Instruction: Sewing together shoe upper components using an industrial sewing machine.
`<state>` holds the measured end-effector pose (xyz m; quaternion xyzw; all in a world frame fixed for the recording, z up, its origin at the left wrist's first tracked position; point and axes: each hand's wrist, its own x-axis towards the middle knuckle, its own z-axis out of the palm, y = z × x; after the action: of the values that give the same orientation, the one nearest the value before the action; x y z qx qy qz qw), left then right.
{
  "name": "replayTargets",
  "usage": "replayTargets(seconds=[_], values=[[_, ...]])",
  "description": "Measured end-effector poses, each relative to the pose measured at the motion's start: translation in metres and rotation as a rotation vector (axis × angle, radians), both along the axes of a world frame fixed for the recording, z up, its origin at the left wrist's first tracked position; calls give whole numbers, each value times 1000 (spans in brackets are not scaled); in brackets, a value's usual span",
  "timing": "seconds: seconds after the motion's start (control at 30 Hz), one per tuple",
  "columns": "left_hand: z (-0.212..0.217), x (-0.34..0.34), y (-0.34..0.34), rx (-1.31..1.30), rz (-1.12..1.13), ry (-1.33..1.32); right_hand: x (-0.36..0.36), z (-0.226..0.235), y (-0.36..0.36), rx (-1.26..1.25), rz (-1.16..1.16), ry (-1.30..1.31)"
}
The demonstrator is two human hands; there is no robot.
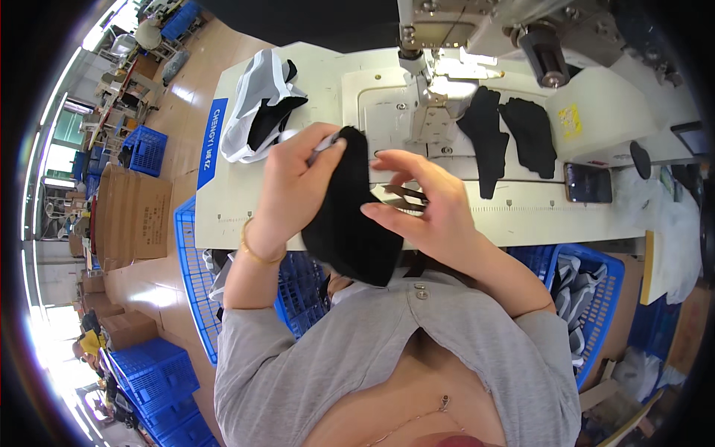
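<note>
My left hand (294, 179) pinches a black fabric piece (354, 216) by its upper edge, between thumb and fingers. The cloth hangs down in front of my body, over the table's near edge. My right hand (439, 205) is closed round a pair of dark thread snips (404, 200), its fingertips close to the right edge of the cloth. The blades are partly hidden by the fingers. Just beyond both hands stands a sewing machine (436, 123), its needle area brightly lit.
A grey-white and black fabric piece (253, 112) lies on the table's left. Right of the machine lie two black cut pieces (488, 141), (530, 135) and a smartphone (588, 183). Blue baskets (195, 283), (607, 298) flank me below the tabletop, with fabric inside.
</note>
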<state>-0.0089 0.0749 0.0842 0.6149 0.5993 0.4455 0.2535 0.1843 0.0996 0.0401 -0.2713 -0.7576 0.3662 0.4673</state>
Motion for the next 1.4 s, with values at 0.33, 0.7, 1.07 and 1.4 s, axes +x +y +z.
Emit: replayTargets(seconds=[0.33,0.7,1.07,1.4], values=[[-46,19,39,-271,-182,-308,41,-30,26,-489,14,49],[-32,30,44,-433,-308,-246,60,-16,53,409,-96,-341],[-31,34,50,-509,-396,-344,67,-4,70,489,121,-436],[-46,27,59,-550,-398,-384,66,-28,35,311,144,-174]])
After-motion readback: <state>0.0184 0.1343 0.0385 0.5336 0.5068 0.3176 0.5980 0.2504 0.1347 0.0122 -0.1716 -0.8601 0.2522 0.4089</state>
